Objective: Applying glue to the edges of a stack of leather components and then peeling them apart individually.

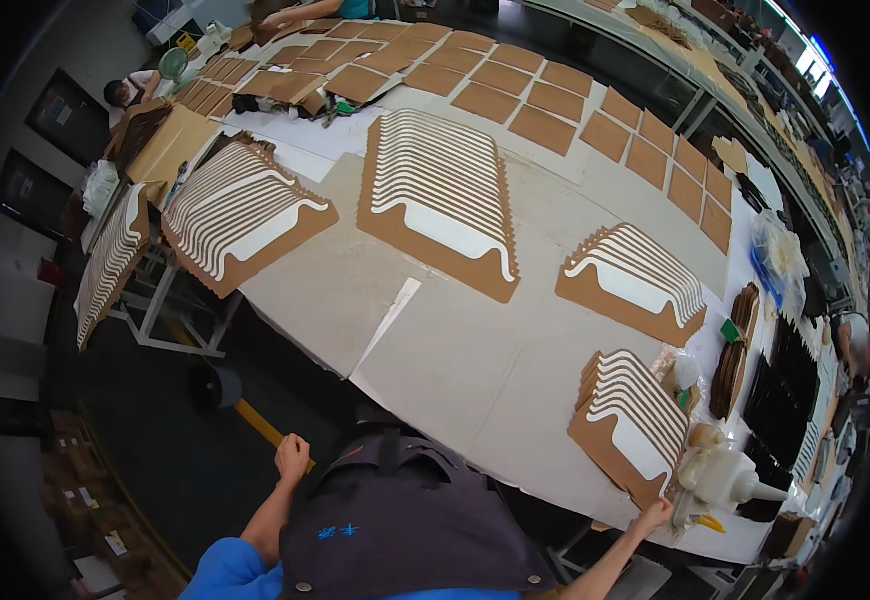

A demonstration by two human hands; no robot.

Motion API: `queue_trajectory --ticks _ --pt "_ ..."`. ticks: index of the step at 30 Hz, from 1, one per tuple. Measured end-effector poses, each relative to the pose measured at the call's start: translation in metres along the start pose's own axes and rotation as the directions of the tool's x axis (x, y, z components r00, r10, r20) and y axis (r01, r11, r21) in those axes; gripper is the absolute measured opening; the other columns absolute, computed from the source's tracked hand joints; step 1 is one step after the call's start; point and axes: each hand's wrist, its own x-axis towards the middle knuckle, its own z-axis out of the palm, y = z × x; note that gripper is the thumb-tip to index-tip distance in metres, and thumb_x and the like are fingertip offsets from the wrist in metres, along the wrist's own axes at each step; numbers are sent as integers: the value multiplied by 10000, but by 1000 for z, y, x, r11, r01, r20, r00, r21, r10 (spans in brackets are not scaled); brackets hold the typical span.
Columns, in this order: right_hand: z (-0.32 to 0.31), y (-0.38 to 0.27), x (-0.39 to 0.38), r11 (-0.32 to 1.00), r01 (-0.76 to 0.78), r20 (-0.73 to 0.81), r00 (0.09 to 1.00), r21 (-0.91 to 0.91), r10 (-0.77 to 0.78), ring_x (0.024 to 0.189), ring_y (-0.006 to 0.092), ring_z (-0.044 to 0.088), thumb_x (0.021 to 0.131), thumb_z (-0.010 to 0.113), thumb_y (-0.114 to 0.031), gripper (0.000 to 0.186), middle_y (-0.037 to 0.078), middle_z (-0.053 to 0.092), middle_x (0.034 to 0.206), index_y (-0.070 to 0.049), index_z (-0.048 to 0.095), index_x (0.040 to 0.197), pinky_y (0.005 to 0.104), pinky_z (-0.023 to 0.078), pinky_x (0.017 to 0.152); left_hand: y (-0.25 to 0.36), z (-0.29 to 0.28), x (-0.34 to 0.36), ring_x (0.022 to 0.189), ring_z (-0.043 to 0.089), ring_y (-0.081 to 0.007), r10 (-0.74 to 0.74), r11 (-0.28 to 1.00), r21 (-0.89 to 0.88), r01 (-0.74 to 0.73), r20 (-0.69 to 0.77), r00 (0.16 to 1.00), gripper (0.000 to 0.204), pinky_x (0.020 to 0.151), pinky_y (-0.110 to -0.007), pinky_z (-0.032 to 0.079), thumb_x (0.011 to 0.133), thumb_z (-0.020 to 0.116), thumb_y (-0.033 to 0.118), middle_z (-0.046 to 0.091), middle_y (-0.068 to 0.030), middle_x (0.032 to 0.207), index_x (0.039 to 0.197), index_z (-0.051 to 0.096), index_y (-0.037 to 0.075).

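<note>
My right hand (657,513) is at the near corner of a fanned stack of brown leather-like panels with white curved strips (623,428), its fingers closed on that corner. A white bottle with a pointed nozzle (730,480) stands just right of this stack. My left hand (293,458) is closed in a loose fist beside my dark apron (405,525), away from the table, with nothing visible in it. Farther back on the table lie similar fanned stacks: a small one (635,283) at right, a tall one (438,205) in the middle and a wide one (245,215) at left.
Rows of flat brown rectangles (515,80) cover the far side of the grey table (435,380). Another striped stack (115,260) hangs over the left edge. Black pieces (785,390) and a clear plastic bag (777,250) lie at right. Other people (300,14) work farther off.
</note>
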Motion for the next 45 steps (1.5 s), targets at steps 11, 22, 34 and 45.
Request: queue_trajectory --ticks 11,22,34,45 --pt "203 -381 -486 962 -159 870 478 223 -122 545 83 384 960 548 -103 144 -61 406 578 -45 677 990 292 330 521 -111 -96 119 586 538 -79 -372 693 -672 261 -23 928 316 551 -237 424 1013 566 247 573 -26 672 781 587 33" --pt "409 -504 -557 504 791 714 126 346 -688 1473 371 239 969 563 -374 700 222 301 1566 47 327 1476 508 211 1175 -98 -95 176 821 647 -100 -130 666 -721 192 142 981 171 695 -233 503 1011 541 120 673 -39 971 1075 671 29" --pt "492 -539 -507 339 888 767 -23 310 -641 1513 268 152 946 523 -528 819 135 226 1619 0 278 1521 486 106 1223 57 -68 318 1382 384 -393 590 804 -228 -550 182 787 449 1102 -470 346 939 608 169 439 -209 1464 1358 533 28" --pt "520 -553 -545 821 537 521 766 -196 -377 1494 415 126 949 565 -311 748 275 178 1595 121 262 1479 526 75 1214 63 -60 342 1452 291 -389 565 823 -196 -533 376 734 571 1136 -482 293 895 650 168 338 -209 1556 1419 476 23"
